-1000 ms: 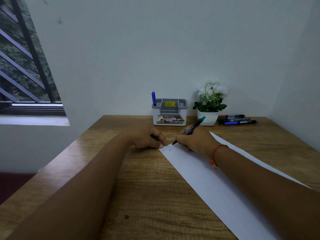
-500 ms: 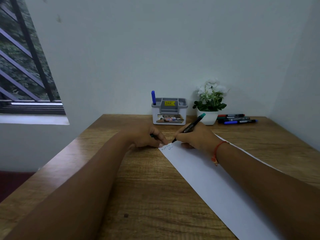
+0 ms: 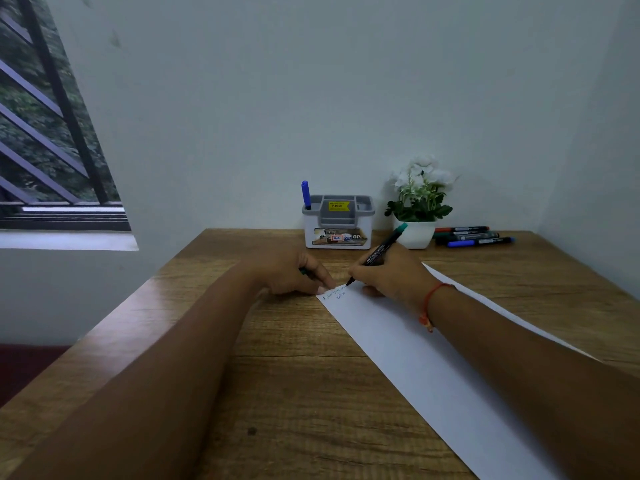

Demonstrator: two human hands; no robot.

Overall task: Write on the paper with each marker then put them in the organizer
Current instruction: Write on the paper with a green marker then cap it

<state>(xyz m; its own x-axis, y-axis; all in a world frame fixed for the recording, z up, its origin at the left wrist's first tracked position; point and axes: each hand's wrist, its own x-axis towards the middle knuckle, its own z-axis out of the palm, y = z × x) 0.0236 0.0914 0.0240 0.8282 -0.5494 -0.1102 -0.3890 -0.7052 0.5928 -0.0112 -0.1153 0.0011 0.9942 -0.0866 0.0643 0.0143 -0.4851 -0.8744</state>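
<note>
The grey-and-white organizer (image 3: 337,233) stands at the far edge of the surface (image 3: 277,375). A blue marker (image 3: 305,194) stands upright in its left compartment, and the other compartments cannot be seen into. To its right is a white plant pot (image 3: 415,234), and just beyond that several loose markers (image 3: 474,236) lie side by side.

The right hand (image 3: 391,277) pinches a green marker (image 3: 381,251) with its tip on the paper (image 3: 415,358) near the far corner. The left hand (image 3: 291,271) is curled round a small green piece (image 3: 303,271), mostly hidden, with a fingertip pressing the paper's corner. The writing (image 3: 332,294) is too small to read. The right forearm covers part of the paper, and the paper's near end is cut off.
</note>
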